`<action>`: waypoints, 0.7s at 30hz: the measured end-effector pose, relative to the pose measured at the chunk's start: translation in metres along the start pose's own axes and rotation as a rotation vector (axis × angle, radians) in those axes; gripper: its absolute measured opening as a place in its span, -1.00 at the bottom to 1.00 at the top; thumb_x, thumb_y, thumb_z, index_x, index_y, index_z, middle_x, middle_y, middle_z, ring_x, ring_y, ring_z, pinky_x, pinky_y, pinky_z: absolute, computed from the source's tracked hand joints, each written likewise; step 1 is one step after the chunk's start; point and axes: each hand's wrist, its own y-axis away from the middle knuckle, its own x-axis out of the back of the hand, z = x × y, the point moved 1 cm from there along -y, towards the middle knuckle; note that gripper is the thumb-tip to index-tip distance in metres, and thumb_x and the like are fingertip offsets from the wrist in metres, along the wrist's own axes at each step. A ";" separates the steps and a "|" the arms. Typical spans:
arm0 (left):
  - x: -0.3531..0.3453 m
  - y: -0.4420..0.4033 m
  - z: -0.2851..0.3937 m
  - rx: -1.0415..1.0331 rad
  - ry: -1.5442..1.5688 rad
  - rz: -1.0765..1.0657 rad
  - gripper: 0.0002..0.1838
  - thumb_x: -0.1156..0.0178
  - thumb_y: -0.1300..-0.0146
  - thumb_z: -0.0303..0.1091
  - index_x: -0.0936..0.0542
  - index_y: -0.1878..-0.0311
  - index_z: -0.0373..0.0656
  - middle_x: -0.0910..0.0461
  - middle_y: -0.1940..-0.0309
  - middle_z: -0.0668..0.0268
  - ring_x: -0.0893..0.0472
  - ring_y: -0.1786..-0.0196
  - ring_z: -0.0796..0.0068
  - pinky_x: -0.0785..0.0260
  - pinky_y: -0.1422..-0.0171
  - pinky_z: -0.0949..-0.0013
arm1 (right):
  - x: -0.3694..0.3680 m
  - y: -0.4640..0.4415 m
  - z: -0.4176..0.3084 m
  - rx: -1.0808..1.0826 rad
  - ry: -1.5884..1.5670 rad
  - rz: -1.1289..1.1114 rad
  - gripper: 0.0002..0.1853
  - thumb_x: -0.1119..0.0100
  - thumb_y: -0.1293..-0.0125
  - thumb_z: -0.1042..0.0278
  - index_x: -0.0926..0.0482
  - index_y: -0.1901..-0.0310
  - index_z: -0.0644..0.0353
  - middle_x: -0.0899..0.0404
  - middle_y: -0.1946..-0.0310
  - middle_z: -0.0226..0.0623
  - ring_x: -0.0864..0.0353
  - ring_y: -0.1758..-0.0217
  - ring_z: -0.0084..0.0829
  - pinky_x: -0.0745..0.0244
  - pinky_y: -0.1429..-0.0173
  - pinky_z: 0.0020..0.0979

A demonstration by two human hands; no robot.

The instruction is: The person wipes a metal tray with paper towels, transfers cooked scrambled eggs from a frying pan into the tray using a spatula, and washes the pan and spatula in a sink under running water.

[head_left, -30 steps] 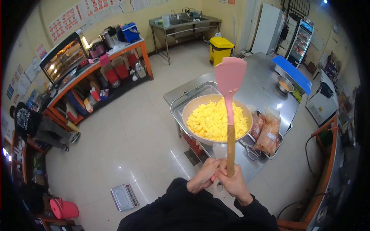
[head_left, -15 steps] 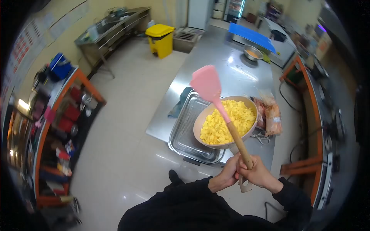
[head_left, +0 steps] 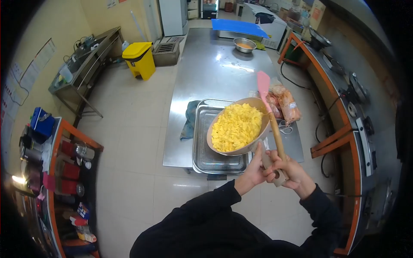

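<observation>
Cloth (head_left: 189, 122) is lying on the table (head_left: 202, 64), left of the tray (head_left: 206, 157). I'm holding the pan (head_left: 249, 148) tilted over the tray, egg (head_left: 234, 129) sitting inside. My left hand (head_left: 253, 172) is gripping the handle (head_left: 265, 159); my right hand (head_left: 290, 171) is clasping the spatula (head_left: 276, 133), fingers also touching the handle. Bags (head_left: 288, 107) are lying right of the pan.

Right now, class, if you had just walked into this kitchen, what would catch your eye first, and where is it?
First, the heap of bright yellow food in the pan, at the middle of the view, partly overlapping the metal tray. Next, the pink spatula rising from the right grip at the pan's right. Beyond, a blue panel at the table's far end.
</observation>
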 end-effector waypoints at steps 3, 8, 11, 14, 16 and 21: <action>0.013 0.000 0.004 0.060 -0.034 -0.036 -0.28 0.21 -0.23 0.43 -0.54 0.19 -0.11 -0.45 0.63 0.42 -0.33 0.73 0.59 -0.29 0.64 0.45 | 0.007 -0.002 0.008 0.002 -0.122 -0.053 -0.72 0.04 -0.07 0.79 -0.22 0.43 0.08 -0.39 0.26 -0.12 -0.31 0.54 -0.51 -0.31 0.54 -0.50; 0.065 -0.035 0.007 0.234 -0.169 -0.052 -0.47 0.05 -0.30 0.26 -0.50 0.21 -0.08 -0.56 0.35 0.28 -0.55 0.42 0.39 -0.47 0.44 0.23 | 0.012 -0.007 0.010 -0.036 0.458 0.032 -0.74 -0.01 -0.10 0.69 -0.19 0.43 0.06 -0.46 0.39 -0.21 -0.48 0.59 -0.47 -0.33 0.60 -0.52; 0.008 0.009 0.015 0.160 -0.290 0.172 -0.55 0.05 -0.36 0.11 -0.49 0.24 -0.15 -0.54 0.41 0.22 -0.55 0.47 0.33 -0.45 0.50 0.23 | 0.003 -0.009 0.015 -0.009 0.613 0.042 -0.75 -0.02 -0.09 0.67 -0.20 0.43 0.06 -0.46 0.53 -0.29 -0.54 0.65 -0.46 -0.33 0.66 -0.51; 0.027 0.007 0.018 0.203 -0.302 0.001 -0.51 0.02 -0.32 0.15 -0.49 0.25 -0.16 -0.54 0.43 0.21 -0.54 0.51 0.31 -0.43 0.53 0.22 | -0.012 -0.009 0.021 0.009 0.700 0.048 -0.74 -0.01 -0.06 0.71 -0.22 0.41 0.07 -0.41 0.65 -0.42 -0.58 0.68 -0.46 -0.39 0.65 -0.55; 0.021 0.015 0.018 0.194 -0.328 0.068 -0.51 -0.08 -0.25 0.17 -0.50 0.29 -0.16 -0.54 0.44 0.20 -0.53 0.53 0.30 -0.42 0.55 0.22 | -0.024 -0.005 0.026 0.021 0.814 0.074 -0.74 0.00 -0.05 0.71 -0.22 0.43 0.08 -0.41 0.64 -0.41 -0.57 0.67 -0.48 -0.41 0.63 -0.54; 0.026 0.030 0.024 0.208 -0.321 0.063 -0.52 -0.17 -0.19 0.17 -0.51 0.36 -0.14 -0.50 0.53 0.23 -0.49 0.60 0.32 -0.35 0.61 0.24 | -0.039 -0.002 0.043 0.142 0.888 0.089 -0.74 0.04 -0.09 0.74 -0.20 0.44 0.10 -0.38 0.64 -0.39 -0.48 0.65 -0.52 -0.45 0.56 -0.47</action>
